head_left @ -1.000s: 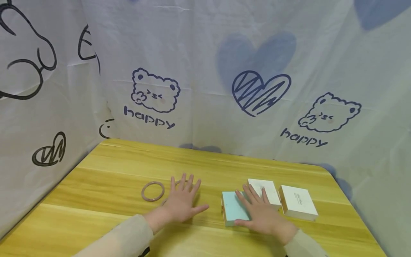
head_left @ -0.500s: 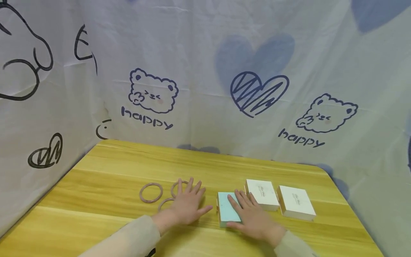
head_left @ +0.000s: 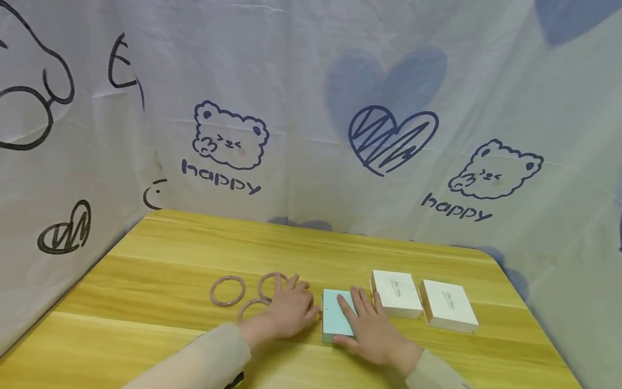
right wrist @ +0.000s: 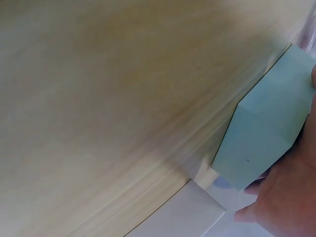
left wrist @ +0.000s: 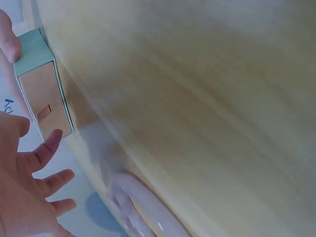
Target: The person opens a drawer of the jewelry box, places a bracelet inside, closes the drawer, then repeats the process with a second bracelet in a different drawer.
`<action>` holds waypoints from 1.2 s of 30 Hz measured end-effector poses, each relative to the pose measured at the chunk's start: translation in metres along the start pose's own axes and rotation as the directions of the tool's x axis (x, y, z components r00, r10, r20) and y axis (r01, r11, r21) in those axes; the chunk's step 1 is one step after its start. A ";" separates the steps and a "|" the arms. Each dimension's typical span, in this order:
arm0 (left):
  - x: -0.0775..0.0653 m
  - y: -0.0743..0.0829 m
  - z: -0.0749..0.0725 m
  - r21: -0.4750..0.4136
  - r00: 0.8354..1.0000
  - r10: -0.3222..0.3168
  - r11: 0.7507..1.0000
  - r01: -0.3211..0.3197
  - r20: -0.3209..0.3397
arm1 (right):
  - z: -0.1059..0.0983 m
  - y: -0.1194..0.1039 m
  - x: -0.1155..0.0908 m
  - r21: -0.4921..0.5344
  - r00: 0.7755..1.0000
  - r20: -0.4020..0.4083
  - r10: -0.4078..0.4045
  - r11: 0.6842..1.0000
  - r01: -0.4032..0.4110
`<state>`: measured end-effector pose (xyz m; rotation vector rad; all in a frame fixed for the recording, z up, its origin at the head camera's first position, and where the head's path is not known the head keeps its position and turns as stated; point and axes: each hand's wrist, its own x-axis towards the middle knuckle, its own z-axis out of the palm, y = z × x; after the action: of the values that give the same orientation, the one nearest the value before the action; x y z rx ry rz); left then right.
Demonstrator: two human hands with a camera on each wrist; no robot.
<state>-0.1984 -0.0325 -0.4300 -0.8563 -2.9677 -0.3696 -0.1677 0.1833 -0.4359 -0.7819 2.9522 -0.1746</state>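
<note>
A pale blue drawer-style box lies on the table, its pinkish-tan front facing left with a small tab. My right hand rests over the box's right part, fingers extended across the top and thumb at the near side. Just left of the box is my left hand, fingers slightly bent and holding nothing. One of its fingertips overlaps the drawer front's lower corner in the left wrist view. Three pinkish bangles lie left of that hand, two partly hidden by it.
Two white boxes with small print lie right of the blue one, a nearer-in white box and an outer white box. Behind the wooden table hangs a pale printed cloth; another stretch borders the left side.
The blue box has slid left along with my right hand. My left hand has moved slightly right, and its spread, straight fingers have bent.
</note>
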 end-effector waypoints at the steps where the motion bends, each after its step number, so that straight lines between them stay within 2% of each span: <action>1: 0.002 0.001 0.001 0.004 1.000 0.004 1.000 -0.004 -0.008 | -0.001 0.000 0.000 0.003 1.000 0.005 0.003 1.000 -0.003; 5: 0.007 0.005 0.006 0.040 0.999 0.024 0.999 -0.023 -0.030 | -0.002 0.000 0.000 0.007 1.000 0.013 0.006 1.000 -0.006; 10: 0.012 0.008 0.012 0.058 1.000 0.024 0.998 -0.023 -0.014 | -0.003 0.000 0.000 0.021 1.000 0.012 0.004 1.000 -0.004; 15: 0.014 0.009 0.012 0.077 1.000 0.015 0.997 -0.014 -0.014 | -0.002 0.001 0.000 0.040 1.000 0.016 0.004 0.999 -0.005; 21: 0.012 0.007 0.009 0.146 1.000 0.019 0.989 -0.018 -0.009 | -0.002 0.002 0.000 0.020 1.000 0.012 -0.004 1.000 0.003; 31: 0.008 0.000 0.003 0.129 1.000 -0.016 0.991 0.014 0.019 | -0.002 0.004 0.002 -0.036 0.999 -0.005 -0.045 0.998 0.045; 36: 0.004 -0.004 -0.001 0.125 1.000 -0.012 0.992 0.009 0.021 | -0.001 0.006 0.002 -0.053 0.998 -0.019 -0.057 0.997 0.056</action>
<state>-0.2040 -0.0333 -0.4296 -0.8368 -2.9779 -0.1739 -0.1725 0.1872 -0.4355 -0.8766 2.9663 -0.1103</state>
